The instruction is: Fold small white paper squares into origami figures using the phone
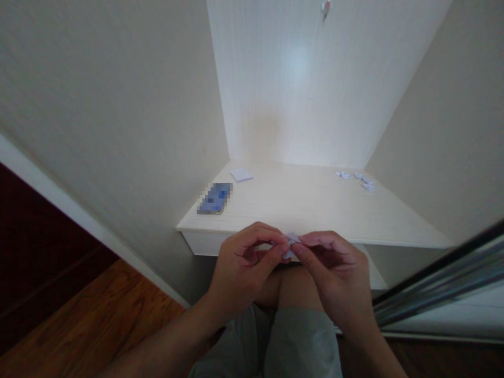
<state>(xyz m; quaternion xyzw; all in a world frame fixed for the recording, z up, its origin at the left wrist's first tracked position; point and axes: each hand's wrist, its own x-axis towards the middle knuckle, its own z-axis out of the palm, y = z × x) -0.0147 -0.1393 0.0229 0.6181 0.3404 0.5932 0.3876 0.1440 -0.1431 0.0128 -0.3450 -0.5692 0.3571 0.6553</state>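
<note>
Between my two hands, just in front of the shelf's near edge, is a small folded piece of white paper (292, 239). My left hand (252, 257) pinches it from the left with thumb and fingertips. From the right, my right hand (334, 268) pinches the same paper, its thumb close to the left thumb. The fingers cover much of the paper, so its exact folded shape is hidden. Several small folded white paper pieces (363, 179) lie at the back right of the white shelf (291, 202). A stack of square white paper (241, 175) rests at the back left.
A phone (214, 198) with a blurred screen lies near the shelf's left edge. Pale panels (157, 131) enclose the shelf at left, right and back. A dark-edged sliding door frame (441, 278) stands at the lower right. My knees (291, 286) are below the hands.
</note>
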